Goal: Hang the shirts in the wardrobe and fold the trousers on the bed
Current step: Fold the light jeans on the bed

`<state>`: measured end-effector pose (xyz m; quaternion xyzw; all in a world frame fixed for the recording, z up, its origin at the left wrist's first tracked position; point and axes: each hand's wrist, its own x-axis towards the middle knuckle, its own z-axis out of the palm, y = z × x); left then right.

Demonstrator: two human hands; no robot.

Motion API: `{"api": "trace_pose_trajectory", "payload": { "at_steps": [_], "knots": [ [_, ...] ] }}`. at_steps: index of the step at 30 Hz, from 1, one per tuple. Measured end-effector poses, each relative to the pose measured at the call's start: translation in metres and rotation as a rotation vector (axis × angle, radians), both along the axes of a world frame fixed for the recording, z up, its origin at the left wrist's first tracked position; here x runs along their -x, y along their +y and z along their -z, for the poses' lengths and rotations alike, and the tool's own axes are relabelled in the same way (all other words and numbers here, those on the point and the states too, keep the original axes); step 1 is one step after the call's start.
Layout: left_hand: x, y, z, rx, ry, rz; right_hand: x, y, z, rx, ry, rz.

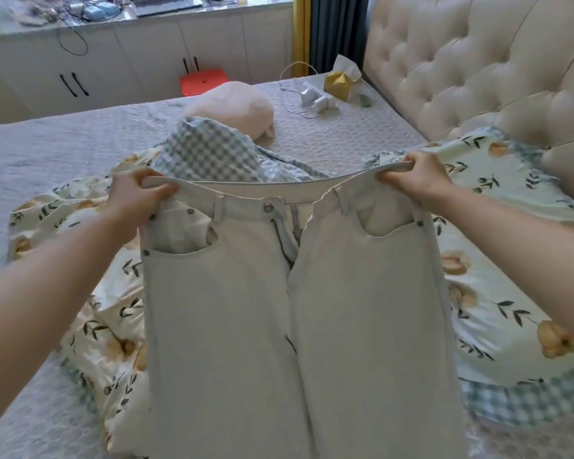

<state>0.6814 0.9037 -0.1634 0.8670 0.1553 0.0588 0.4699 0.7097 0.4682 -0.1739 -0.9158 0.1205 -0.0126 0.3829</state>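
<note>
1. The left hand (136, 197) and right hand (415, 178) are each gripping the waistband of the pale trousers (295, 309), holding them spread at frame centre.
2. The trousers are hanging unfolded over the floral quilt (497, 313); folding is apparently just starting.
3. No shirts or wardrobe are showing.

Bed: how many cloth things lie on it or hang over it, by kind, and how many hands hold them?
trousers: 1
floral quilt: 1, as far as shows
cream cushion: 1
hands: 2, the left hand and the right hand, both gripping the trousers
Total: 3 cloth things, 2 hands
</note>
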Motion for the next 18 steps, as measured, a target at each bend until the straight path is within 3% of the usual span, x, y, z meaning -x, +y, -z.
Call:
{"api": "trace_pose_trajectory", "payload": {
  "at_steps": [9, 15, 18],
  "knots": [
    [-0.065, 0.004, 0.164, -0.248, 0.067, -0.059, -0.073, 0.022, 0.173, 0.157, 0.018, -0.029],
    [-0.075, 0.001, 0.203, -0.509, 0.117, -0.034, -0.082, 0.02, 0.227, 0.021, -0.022, 0.108],
    [-0.07, -0.009, 0.216, -0.753, -0.053, -0.043, -0.081, 0.015, 0.249, -0.076, 0.078, 0.145]
  ]
}}
